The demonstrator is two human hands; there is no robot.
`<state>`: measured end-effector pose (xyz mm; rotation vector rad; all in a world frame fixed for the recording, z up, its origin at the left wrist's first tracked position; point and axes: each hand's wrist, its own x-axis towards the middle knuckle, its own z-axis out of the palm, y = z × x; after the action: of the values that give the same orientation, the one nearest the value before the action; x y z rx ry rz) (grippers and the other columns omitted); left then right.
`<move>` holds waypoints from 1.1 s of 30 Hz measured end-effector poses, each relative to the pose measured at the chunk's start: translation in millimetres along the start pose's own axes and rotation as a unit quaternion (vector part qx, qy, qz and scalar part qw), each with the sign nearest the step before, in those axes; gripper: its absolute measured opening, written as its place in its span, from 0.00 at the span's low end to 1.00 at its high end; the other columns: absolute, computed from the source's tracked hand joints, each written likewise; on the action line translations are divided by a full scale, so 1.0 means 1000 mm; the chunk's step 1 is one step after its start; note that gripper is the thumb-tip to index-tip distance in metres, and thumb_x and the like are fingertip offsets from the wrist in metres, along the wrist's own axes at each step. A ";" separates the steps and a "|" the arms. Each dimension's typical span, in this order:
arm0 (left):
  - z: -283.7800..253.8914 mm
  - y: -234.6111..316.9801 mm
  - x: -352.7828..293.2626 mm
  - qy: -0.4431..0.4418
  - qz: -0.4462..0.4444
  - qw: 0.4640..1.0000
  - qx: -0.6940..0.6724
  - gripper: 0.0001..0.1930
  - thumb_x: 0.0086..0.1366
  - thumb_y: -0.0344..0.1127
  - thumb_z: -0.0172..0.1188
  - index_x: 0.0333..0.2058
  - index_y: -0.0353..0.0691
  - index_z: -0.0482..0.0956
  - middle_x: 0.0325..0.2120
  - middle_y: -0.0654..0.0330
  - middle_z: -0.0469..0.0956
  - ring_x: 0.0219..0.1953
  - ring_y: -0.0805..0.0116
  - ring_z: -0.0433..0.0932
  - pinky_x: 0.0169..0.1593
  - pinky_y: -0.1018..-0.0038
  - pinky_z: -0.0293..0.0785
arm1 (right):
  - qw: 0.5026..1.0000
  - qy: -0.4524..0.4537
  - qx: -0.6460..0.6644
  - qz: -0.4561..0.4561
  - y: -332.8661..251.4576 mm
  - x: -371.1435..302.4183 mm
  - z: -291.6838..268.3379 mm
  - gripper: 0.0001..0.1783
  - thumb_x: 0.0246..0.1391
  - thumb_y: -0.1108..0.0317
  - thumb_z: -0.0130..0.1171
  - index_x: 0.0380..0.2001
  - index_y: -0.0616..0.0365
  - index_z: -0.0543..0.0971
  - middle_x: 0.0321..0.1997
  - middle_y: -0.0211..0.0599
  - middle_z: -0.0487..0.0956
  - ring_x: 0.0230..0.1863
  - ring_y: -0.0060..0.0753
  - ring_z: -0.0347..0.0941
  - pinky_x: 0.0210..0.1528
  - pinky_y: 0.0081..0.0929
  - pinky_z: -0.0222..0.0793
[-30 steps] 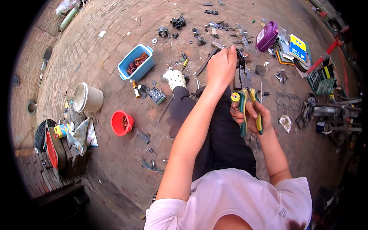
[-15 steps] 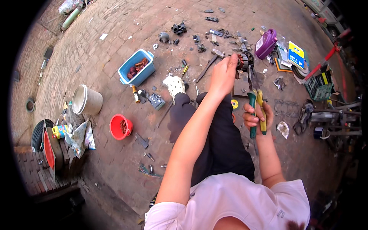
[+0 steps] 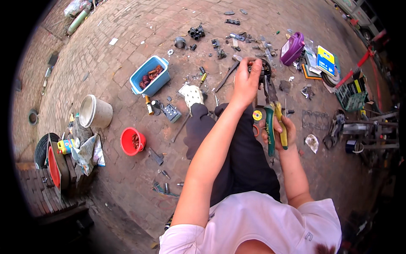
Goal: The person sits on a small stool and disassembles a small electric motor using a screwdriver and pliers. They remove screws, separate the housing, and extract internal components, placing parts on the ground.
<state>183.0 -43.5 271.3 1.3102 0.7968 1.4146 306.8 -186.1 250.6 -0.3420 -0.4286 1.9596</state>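
Observation:
In my left hand [image 3: 245, 84] is a round, dark motor part [image 3: 266, 67] with copper-coloured windings, held up beyond my knees. My fingers close around its left side and hide much of it. My right hand [image 3: 282, 132] grips a pair of pliers [image 3: 270, 127] with one green and one yellow handle. The handles stand somewhat apart, and the dark jaws point up to the near side of the motor part. Whether the jaws pinch a winding is too small to tell. A hammer [image 3: 227, 75] lies on the ground just left of the motor part.
A blue tub [image 3: 160, 84] and a red bucket [image 3: 139, 134] hold copper-coloured scraps. A whitish bucket [image 3: 101, 112] lies tilted at left. Dark metal parts [image 3: 220, 53] are scattered ahead. On the right are a purple jug [image 3: 292, 48], a green tool case [image 3: 353, 98] and metal machinery [image 3: 368, 129].
The motor part has turned in my left hand and shifted slightly left, showing fewer windings. The pliers have moved a little left and down, with their handles somewhat closer to my body.

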 end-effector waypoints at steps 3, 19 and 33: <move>-0.005 -0.010 0.005 0.019 0.076 0.995 0.064 0.21 0.67 0.49 0.53 0.40 0.33 0.71 0.29 0.58 0.74 0.28 0.74 0.73 0.30 0.80 0.70 | 0.999 0.025 0.010 0.029 -0.005 -0.004 -0.008 0.20 0.61 0.49 0.44 0.30 0.57 0.70 0.44 0.59 0.74 0.36 0.51 0.77 0.33 0.35 0.76; -0.001 -0.006 0.002 0.055 -0.247 0.897 -0.362 0.19 0.62 0.47 0.61 0.39 0.39 0.65 0.26 0.59 0.72 0.22 0.66 0.76 0.27 0.68 0.77 | 0.975 0.124 -0.162 0.084 -0.009 0.019 -0.005 0.21 0.65 0.49 0.40 0.46 0.54 0.68 0.36 0.40 0.75 0.28 0.25 0.73 0.27 0.22 0.71; -0.017 -0.013 0.017 0.103 -0.175 0.975 -0.094 0.19 0.63 0.47 0.58 0.31 0.32 0.75 0.22 0.58 0.76 0.24 0.66 0.80 0.29 0.71 0.80 | 0.647 0.301 -0.701 -0.011 0.013 0.024 0.035 0.37 0.36 0.64 0.64 0.51 0.67 0.63 0.36 0.53 0.76 0.41 0.52 0.76 0.44 0.38 0.71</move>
<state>171.3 -20.7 260.9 0.8393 0.9540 1.3142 271.9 -173.7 275.0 -1.8687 -1.4148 0.9419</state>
